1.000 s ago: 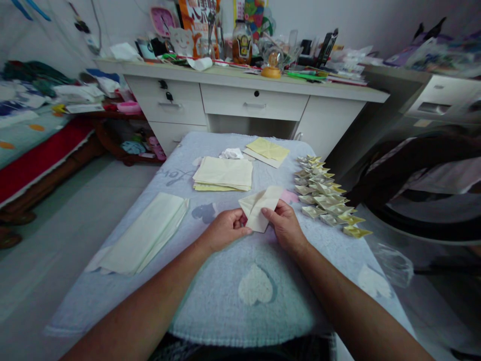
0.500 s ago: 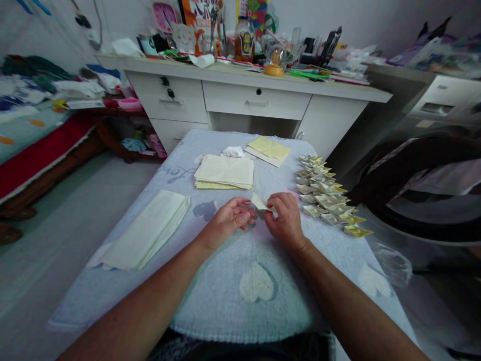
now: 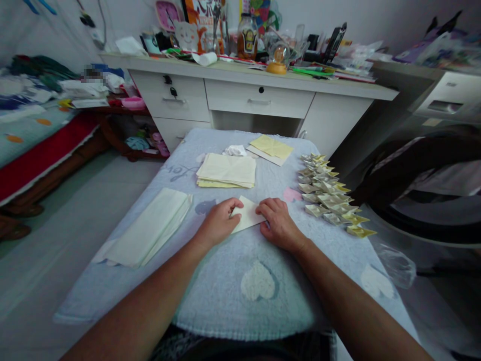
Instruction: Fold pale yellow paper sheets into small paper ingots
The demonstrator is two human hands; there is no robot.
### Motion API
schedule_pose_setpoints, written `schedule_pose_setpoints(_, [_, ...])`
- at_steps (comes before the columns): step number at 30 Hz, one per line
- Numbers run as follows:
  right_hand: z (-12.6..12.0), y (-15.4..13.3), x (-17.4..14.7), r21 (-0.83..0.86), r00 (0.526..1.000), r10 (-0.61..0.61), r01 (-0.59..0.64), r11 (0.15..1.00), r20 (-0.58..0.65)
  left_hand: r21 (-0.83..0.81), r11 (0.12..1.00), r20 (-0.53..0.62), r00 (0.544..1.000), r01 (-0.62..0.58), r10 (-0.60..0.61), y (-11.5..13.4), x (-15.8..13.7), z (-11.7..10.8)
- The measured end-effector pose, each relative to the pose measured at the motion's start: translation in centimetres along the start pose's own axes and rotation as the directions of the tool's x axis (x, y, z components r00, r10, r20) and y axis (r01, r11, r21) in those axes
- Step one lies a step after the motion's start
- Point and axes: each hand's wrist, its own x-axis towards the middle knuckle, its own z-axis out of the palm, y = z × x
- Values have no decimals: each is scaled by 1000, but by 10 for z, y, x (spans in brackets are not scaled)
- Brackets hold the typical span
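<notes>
Cream paper (image 3: 248, 213) first: thin, smooth, matte, straight-edged, with a pointed top corner. It lies on the tabletop (image 3: 229, 286), which is draped in a fuzzy blue-grey cloth with a pale heart pattern. Rest of the materials, quick: squared stack of cream and yellowish sheets (image 3: 225, 168), creased yellow sheet (image 3: 271, 145) over a paler one, crumpled white tissue (image 3: 235, 150), long pale folded sheets (image 3: 146, 230) on the left, rows of pointy little folded paper boats (image 3: 330, 195) on the right.

Pose: I see both forearms reaching in from the near edge, angled inward, wrists low. My left hand (image 3: 221, 219) pinches the paper's left side, thumb and forefinger bent toward each other. My right hand (image 3: 280, 223) is knuckles-up, fingers curled over the right end, pinching it, thumb tucked on the near side.

Paper sits between the two hands, touching both, nearer me than the stack, well apart from the boats.
</notes>
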Motion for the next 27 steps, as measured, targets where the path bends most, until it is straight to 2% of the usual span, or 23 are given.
schedule_pose_setpoints(3, [0, 4, -1, 16, 1000, 5, -5, 1000, 3, 241, 969, -5, 998, -60, 63, 5, -3, -4])
schedule_pose_setpoints(7, [1, 7, -1, 29, 1000, -23, 23, 999, 1, 386, 914, -6, 990, -128, 141, 7, -5, -6])
schedule_pose_setpoints(13, [1, 6, -1, 74, 996, -91, 91, 993, -3, 398, 907, 11, 989, -141, 149, 0, -5, -7])
schedule_pose_setpoints(18, [1, 4, -1, 67, 992, -99, 95, 993, 74, 532, 835, -43, 981, -137, 188, -2, -7, -8])
schedule_pose_setpoints(23, [2, 4, 0, 70, 994, -76, 71, 995, 73, 478, 839, 124, 966, -259, 227, 1, -9, -10])
schedule_pose_setpoints(27, [3, 6, 0, 97, 996, -67, 61, 993, 57, 470, 824, 172, 948, -317, 267, 3, -7, -13])
